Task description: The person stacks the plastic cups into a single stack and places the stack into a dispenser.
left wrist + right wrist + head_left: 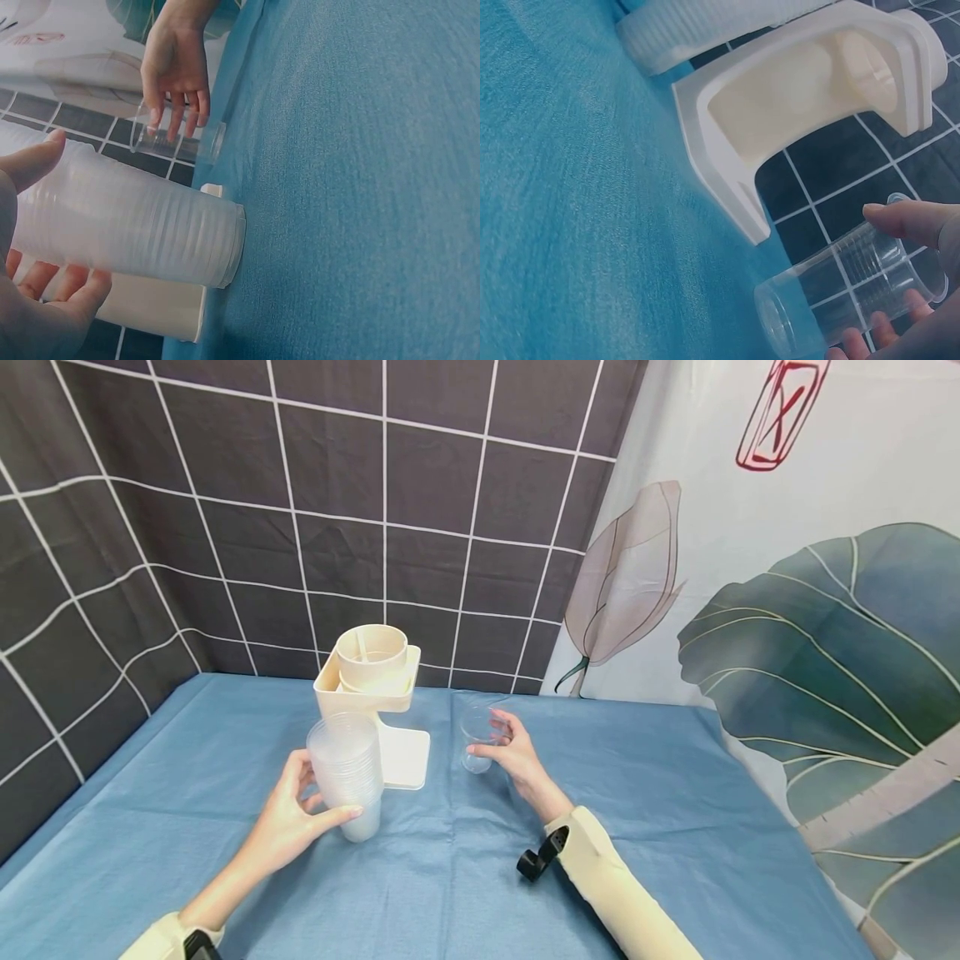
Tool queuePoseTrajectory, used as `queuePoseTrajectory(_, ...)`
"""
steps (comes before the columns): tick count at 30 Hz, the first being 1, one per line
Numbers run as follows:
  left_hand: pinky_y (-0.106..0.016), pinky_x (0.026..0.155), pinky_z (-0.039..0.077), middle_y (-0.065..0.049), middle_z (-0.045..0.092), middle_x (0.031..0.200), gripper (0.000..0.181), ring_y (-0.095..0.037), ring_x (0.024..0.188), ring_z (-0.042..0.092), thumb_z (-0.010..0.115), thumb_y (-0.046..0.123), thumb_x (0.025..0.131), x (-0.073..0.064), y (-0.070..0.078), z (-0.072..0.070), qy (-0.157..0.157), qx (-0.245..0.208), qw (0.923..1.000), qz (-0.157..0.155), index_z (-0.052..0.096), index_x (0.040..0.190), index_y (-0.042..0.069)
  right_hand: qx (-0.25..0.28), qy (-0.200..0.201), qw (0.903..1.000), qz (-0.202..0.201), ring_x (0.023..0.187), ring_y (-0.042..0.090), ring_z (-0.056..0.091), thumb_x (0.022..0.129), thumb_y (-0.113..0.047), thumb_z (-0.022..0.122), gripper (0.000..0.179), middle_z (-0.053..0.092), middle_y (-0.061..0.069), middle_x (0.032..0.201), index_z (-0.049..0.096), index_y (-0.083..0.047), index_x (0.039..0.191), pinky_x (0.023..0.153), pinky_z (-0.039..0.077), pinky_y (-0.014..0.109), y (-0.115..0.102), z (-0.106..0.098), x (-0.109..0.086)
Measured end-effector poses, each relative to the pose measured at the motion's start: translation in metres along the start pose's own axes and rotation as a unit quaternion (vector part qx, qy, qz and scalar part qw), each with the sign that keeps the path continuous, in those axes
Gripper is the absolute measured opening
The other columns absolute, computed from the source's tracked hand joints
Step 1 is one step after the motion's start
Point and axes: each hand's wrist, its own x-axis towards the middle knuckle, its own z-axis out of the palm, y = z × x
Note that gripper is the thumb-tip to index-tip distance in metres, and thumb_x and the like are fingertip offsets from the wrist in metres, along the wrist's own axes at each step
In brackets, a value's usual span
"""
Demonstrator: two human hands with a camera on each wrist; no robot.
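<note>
A tall stack of translucent plastic cups [348, 777] stands upright on the cloth, its base at the cloth in the left wrist view. My left hand [288, 814] grips the stack [142, 210], thumb on the near side and fingers round the far side. To the right, my right hand [517, 756] holds a single clear plastic cup [832, 281] between thumb and fingers, mouth up, its base close to the cloth. Between the hands, a little further back, stands a cream cup dispenser [367, 697] with a round holder on top and a flat base plate.
Blue cloth [487, 893] covers the table. A dark grid-patterned curtain [330, 485] hangs behind and at the left, and a white curtain with leaf prints [645, 585] at the right. The dispenser's base plate [405, 758] reaches forward beside the stack.
</note>
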Motion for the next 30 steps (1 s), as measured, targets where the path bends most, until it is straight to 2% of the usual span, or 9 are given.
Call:
queuePoseTrajectory(7, -0.048, 0.093, 0.048, -0.003, 0.05, 0.121, 0.07, 0.009, 0.105, 0.047, 0.082, 0.011, 0.074, 0.0, 0.0, 0.0, 0.001, 0.002, 1.0, 0.001, 0.035, 0.125, 0.005, -0.004, 0.001, 1.0, -0.005, 0.129, 0.039, 0.044, 0.075, 0.0, 0.074, 0.078, 0.04, 0.022, 0.145, 0.037, -0.004, 0.143, 0.102, 0.042, 0.047, -0.001, 0.0, -0.002)
queuePoseTrajectory(13, -0.043, 0.091, 0.05, 0.001, 0.052, 0.119, 0.069, 0.007, 0.104, 0.048, 0.083, 0.01, 0.073, 0.0, -0.001, 0.0, 0.006, 0.001, 0.9999, 0.009, 0.037, 0.124, 0.005, -0.032, 0.01, 0.9992, -0.022, 0.126, 0.039, 0.046, 0.076, -0.004, 0.076, 0.075, 0.044, 0.023, 0.142, 0.04, -0.005, 0.141, 0.1, 0.044, 0.047, -0.006, 0.003, -0.008)
queuePoseTrajectory(18, -0.029, 0.088, 0.051, 0.008, 0.051, 0.116, 0.069, 0.007, 0.104, 0.049, 0.083, 0.01, 0.073, 0.0, -0.002, 0.0, 0.008, 0.002, 0.9999, 0.013, 0.037, 0.124, 0.005, -0.035, 0.011, 0.9988, -0.032, 0.126, 0.04, 0.046, 0.076, -0.005, 0.076, 0.073, 0.044, 0.023, 0.141, 0.041, -0.005, 0.14, 0.102, 0.043, 0.048, -0.011, 0.005, -0.013)
queuePoseTrajectory(22, -0.02, 0.087, 0.049, 0.006, 0.052, 0.117, 0.069, 0.007, 0.104, 0.049, 0.083, 0.01, 0.073, 0.0, -0.001, 0.0, 0.006, -0.002, 0.9999, 0.011, 0.037, 0.124, 0.005, -0.031, 0.011, 0.9991, -0.028, 0.125, 0.039, 0.048, 0.075, -0.006, 0.076, 0.073, 0.045, 0.023, 0.141, 0.042, -0.008, 0.139, 0.099, 0.046, 0.045, -0.015, 0.006, -0.017)
queuePoseTrajectory(25, -0.028, 0.089, 0.051, 0.001, 0.052, 0.118, 0.069, 0.007, 0.103, 0.048, 0.083, 0.011, 0.073, 0.0, -0.001, 0.0, 0.006, 0.004, 0.9999, 0.008, 0.036, 0.124, 0.005, -0.028, 0.009, 0.9993, -0.02, 0.124, 0.037, 0.049, 0.076, -0.007, 0.076, 0.073, 0.046, 0.021, 0.141, 0.041, -0.009, 0.14, 0.096, 0.048, 0.043, -0.018, 0.007, -0.02)
queuePoseTrajectory(30, -0.047, 0.093, 0.049, -0.006, 0.052, 0.12, 0.069, 0.007, 0.102, 0.047, 0.083, 0.012, 0.073, 0.0, 0.0, 0.0, 0.003, 0.009, 0.9999, 0.006, 0.036, 0.124, 0.005, -0.03, 0.006, 0.9992, -0.024, 0.124, 0.034, 0.05, 0.076, -0.009, 0.077, 0.073, 0.048, 0.017, 0.14, 0.042, -0.01, 0.141, 0.098, 0.046, 0.045, -0.024, 0.008, -0.025)
